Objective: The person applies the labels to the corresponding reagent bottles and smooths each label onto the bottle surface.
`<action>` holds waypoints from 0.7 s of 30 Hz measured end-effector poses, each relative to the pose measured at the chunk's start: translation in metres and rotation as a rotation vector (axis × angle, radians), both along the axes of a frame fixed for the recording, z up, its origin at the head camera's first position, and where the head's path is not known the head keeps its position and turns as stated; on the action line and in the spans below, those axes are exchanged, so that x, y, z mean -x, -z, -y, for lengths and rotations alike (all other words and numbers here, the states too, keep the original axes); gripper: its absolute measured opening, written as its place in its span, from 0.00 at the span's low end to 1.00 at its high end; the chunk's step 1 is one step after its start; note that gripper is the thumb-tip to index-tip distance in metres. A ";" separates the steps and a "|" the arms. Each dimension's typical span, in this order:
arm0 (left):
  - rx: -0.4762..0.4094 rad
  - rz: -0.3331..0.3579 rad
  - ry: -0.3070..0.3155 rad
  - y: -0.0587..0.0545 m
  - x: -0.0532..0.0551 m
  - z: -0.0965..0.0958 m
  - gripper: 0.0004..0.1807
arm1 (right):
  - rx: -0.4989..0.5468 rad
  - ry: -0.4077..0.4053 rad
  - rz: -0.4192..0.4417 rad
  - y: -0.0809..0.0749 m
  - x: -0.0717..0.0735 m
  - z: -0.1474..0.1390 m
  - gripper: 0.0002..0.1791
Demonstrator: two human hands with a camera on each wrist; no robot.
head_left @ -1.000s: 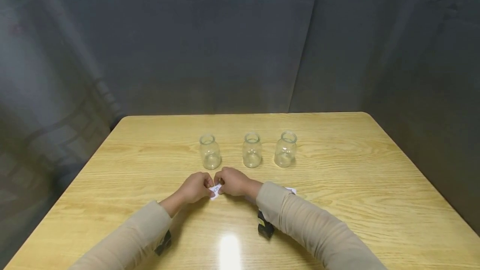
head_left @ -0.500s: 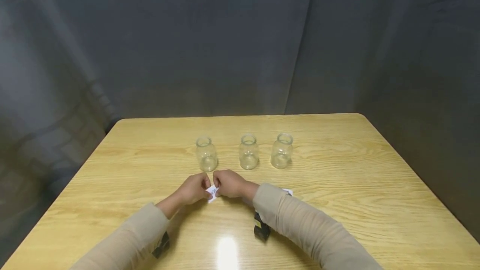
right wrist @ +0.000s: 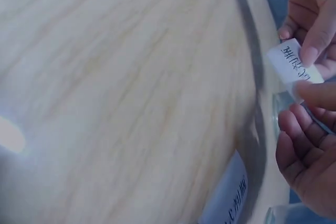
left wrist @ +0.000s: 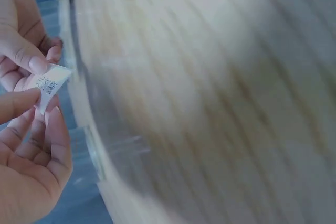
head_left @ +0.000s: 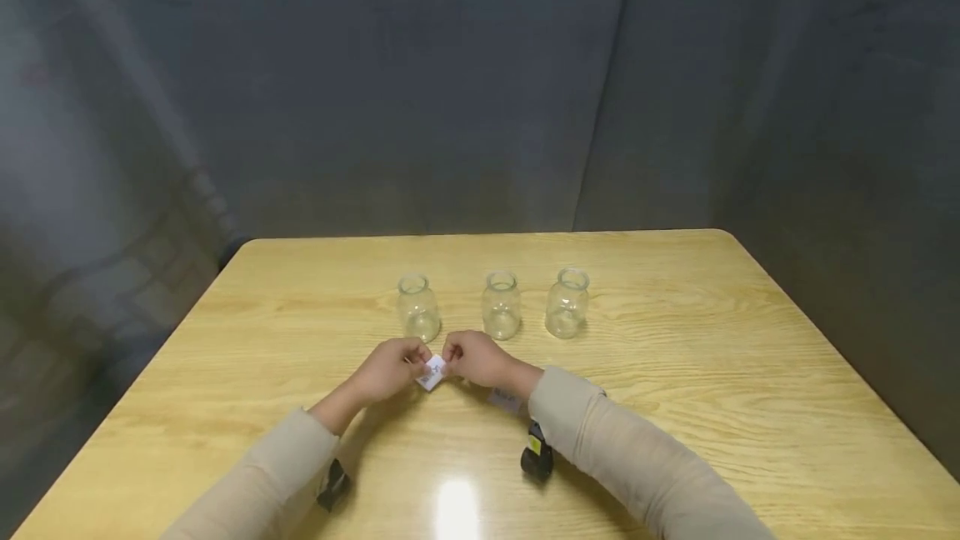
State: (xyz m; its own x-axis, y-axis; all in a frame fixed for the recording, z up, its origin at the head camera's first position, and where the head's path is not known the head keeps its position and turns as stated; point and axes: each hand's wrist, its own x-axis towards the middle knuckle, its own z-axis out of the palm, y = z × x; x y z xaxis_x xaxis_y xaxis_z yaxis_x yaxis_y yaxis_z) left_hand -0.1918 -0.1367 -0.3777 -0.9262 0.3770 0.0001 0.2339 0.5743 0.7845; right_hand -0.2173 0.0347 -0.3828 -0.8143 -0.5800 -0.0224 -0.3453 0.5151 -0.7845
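A small white label (head_left: 432,372) with dark lettering is between my two hands, above the table just in front of the left glass jar (head_left: 418,311). My left hand (head_left: 392,368) pinches its left side between thumb and fingers. At the opposite edge, the thumb and fingertips of my right hand (head_left: 480,358) pinch it. Both wrist views show the label (left wrist: 50,85) tilted, with a thumb from each side on its face. A second white label (right wrist: 228,195) with similar lettering lies on the table, partly under my right forearm in the head view.
Two more open glass jars, a middle one (head_left: 501,307) and a right one (head_left: 567,304), stand upright in a row with the left jar. All rest on a wooden table (head_left: 675,332). Dark curtains (head_left: 420,90) hang behind and beside it.
My right hand has shifted a little to the right and away from my left, and more of the label's face shows. The label on the table shows more beside my right wrist. The jars stay put.
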 end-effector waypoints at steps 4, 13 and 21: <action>-0.053 0.017 -0.011 -0.006 -0.001 -0.003 0.02 | 0.085 0.023 0.048 -0.004 0.000 -0.008 0.04; -0.210 0.076 -0.066 -0.015 0.002 -0.014 0.03 | 0.286 0.083 0.168 -0.011 -0.004 -0.018 0.06; -0.225 0.078 -0.057 -0.021 0.002 -0.019 0.03 | 0.419 0.138 0.209 -0.019 -0.009 -0.021 0.04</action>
State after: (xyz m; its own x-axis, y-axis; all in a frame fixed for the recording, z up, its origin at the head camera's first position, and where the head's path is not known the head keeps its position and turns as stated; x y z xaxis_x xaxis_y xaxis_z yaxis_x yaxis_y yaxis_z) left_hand -0.1938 -0.1180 -0.3564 -0.9463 0.3231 0.0055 0.1397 0.3938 0.9085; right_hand -0.2084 0.0552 -0.3635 -0.8872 -0.4611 0.0187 -0.1090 0.1700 -0.9794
